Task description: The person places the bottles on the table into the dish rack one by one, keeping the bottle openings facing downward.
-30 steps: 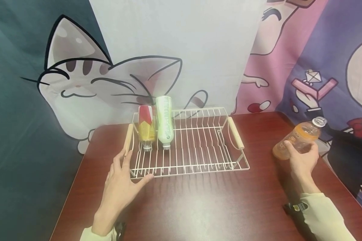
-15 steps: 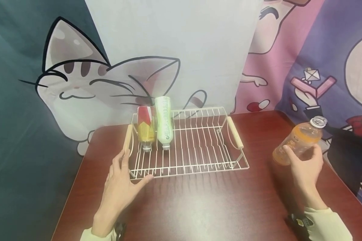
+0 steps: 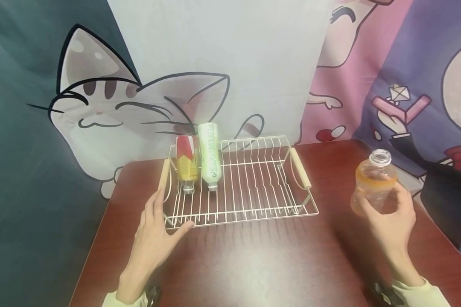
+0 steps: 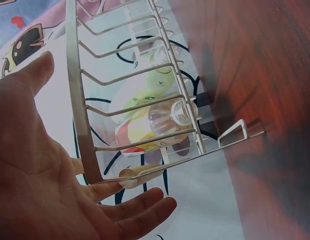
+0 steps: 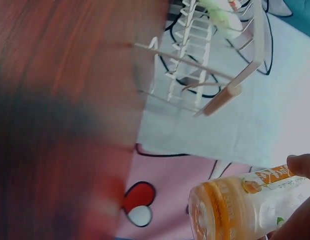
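Observation:
My right hand grips a clear plastic bottle with an orange band at the right of the table. Its clear mouth points up and tilts towards the head camera. In the right wrist view, the bottle's label is orange and white, and only fingertips show. My left hand rests at the left front corner of a white wire rack, fingers extended beside its left wooden handle. In the rack lie a red-and-yellow bottle and a pale green bottle, necks towards me.
A second wooden handle stands on the rack's right side. The rack sits towards the back of a dark red wooden table. Behind it hangs a cloth backdrop printed with a cartoon cat.
My right hand has turned the bottle more upright, its mouth swinging left and towards me. The left hand and the rack stay nearly where they were.

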`<state>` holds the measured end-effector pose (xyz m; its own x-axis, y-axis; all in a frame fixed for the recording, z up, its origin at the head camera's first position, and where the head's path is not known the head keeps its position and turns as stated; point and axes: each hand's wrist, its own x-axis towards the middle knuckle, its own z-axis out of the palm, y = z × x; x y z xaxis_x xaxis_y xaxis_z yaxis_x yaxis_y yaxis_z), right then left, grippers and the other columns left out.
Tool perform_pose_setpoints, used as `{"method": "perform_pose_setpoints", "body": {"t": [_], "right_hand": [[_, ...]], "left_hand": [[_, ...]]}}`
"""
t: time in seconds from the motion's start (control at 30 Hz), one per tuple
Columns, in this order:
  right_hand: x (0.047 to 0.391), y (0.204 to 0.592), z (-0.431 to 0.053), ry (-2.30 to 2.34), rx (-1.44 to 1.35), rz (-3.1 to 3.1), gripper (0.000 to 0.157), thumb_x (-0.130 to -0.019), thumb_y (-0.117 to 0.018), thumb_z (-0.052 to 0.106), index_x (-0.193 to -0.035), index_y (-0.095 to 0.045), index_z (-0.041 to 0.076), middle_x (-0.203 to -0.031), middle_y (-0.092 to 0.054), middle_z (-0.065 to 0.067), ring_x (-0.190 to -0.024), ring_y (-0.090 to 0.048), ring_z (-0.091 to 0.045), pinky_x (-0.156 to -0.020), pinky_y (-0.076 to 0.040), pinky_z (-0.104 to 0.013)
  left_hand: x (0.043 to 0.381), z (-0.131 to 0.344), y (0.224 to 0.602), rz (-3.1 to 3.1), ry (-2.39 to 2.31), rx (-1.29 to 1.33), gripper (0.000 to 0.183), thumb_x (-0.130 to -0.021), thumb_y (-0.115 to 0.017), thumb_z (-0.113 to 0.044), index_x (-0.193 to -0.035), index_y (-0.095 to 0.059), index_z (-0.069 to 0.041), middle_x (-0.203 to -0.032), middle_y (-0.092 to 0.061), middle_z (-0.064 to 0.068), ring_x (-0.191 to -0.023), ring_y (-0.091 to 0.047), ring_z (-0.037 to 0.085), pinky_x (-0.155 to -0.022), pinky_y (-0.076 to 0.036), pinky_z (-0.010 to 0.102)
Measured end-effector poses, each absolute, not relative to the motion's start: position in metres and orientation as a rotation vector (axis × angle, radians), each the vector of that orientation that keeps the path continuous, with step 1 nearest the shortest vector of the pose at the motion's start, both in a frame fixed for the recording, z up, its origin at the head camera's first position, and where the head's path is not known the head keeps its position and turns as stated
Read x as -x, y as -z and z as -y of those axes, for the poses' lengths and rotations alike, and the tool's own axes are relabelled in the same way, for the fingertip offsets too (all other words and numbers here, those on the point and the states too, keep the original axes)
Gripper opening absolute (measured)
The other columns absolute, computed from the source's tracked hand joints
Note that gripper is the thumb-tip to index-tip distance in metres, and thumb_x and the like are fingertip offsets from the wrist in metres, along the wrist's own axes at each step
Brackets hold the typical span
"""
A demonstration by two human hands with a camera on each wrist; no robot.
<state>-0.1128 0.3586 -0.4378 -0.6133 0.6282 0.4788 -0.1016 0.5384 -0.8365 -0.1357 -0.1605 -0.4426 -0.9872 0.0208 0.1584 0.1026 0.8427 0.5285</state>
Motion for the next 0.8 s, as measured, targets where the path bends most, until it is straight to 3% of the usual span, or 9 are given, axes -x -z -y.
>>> {"method": "perform_pose_setpoints", "body": {"t": [0.3,0.5,0.6,0.7,0.8], "right_hand": [[0.101,0.425,-0.345,-0.975,0.139,1.946,0.070,-0.068,-0.093,0.002,-0.136,-0.077,0.002,-0.122,-0.064,0.032,-0.119,-0.056,0.007,-0.103,-0.036,-0.015],[0.095,0.419,-0.333,-0.905,-0.022,1.906,0.064,-0.077,-0.086,0.033,-0.133,-0.079,0.002,-0.129,-0.064,0.028,-0.123,-0.053,0.007,-0.105,-0.033,-0.017],[0.095,0.414,-0.324,-0.855,-0.072,1.875,0.063,-0.080,-0.083,0.044,-0.128,-0.081,0.002,-0.127,-0.068,0.020,-0.123,-0.053,0.005,-0.106,-0.029,-0.022],[0.094,0.409,-0.315,-0.805,-0.123,1.842,0.061,-0.083,-0.080,0.046,-0.123,-0.082,0.001,-0.118,-0.075,-0.003,-0.123,-0.053,0.004,-0.108,-0.027,-0.026],[0.093,0.404,-0.308,-0.760,-0.167,1.816,0.055,-0.085,-0.078,0.043,-0.119,-0.083,0.000,-0.111,-0.073,-0.025,-0.122,-0.054,0.001,-0.111,-0.026,-0.029]], "left_hand": [[0.136,0.161,0.443,2.867,0.821,0.090,0.119,-0.095,-0.080,-0.065,-0.180,-0.007,-0.026,-0.178,-0.024,0.015,-0.154,-0.038,0.047,-0.104,-0.044,0.081],[0.138,0.160,0.442,2.841,0.818,0.102,0.116,-0.096,-0.080,-0.063,-0.180,-0.009,-0.026,-0.176,-0.028,0.018,-0.155,-0.036,0.048,-0.109,-0.042,0.080],[0.138,0.159,0.442,2.827,0.819,0.104,0.114,-0.096,-0.080,-0.062,-0.180,-0.012,-0.024,-0.175,-0.030,0.019,-0.154,-0.037,0.049,-0.111,-0.041,0.080],[0.138,0.159,0.443,2.816,0.825,0.107,0.113,-0.097,-0.080,-0.061,-0.180,-0.013,-0.022,-0.174,-0.030,0.019,-0.154,-0.037,0.050,-0.111,-0.040,0.079],[0.139,0.158,0.443,2.807,0.833,0.109,0.113,-0.096,-0.081,-0.060,-0.180,-0.015,-0.022,-0.175,-0.030,0.018,-0.153,-0.037,0.049,-0.112,-0.040,0.079]]}}
